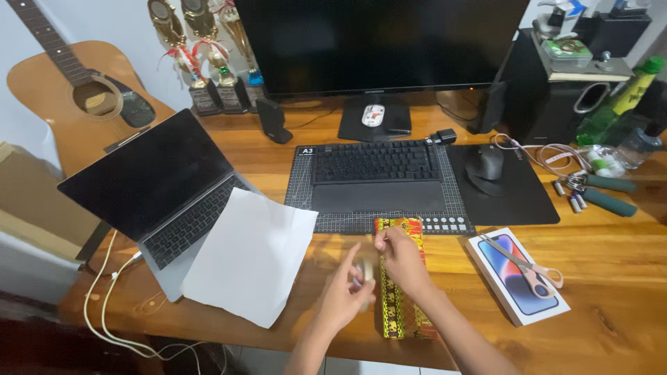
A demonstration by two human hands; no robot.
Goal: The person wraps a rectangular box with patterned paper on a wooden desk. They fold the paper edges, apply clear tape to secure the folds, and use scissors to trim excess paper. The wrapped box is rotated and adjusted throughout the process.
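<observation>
Head camera is looking down at a wooden desk where two bare hands are working over a long, narrow box wrapped in red, yellow and black patterned paper. That wrapped box is lying near the front edge of the desk, just in front of the grey cutting mat that is carrying the black keyboard. The left hand is curling its fingers around a small pale roll, which looks like tape, though it is blurred and hard to tell for sure. The right hand is resting over the upper part of the box, its fingers pinching together at something small near the roll; what they are pinching is too small to make out.

To do this step well, the left hand is best keeping the roll low and close to the paper, while the right is drawing out only a short strip and keeping it taut so that it is not folding back on itself. Pressing the wrap flat before sticking is giving a cleaner seam.

A white sheet of paper is lying partly over the open laptop to the left. Scissors are resting on a white phone box to the right, within easy reach for cutting
</observation>
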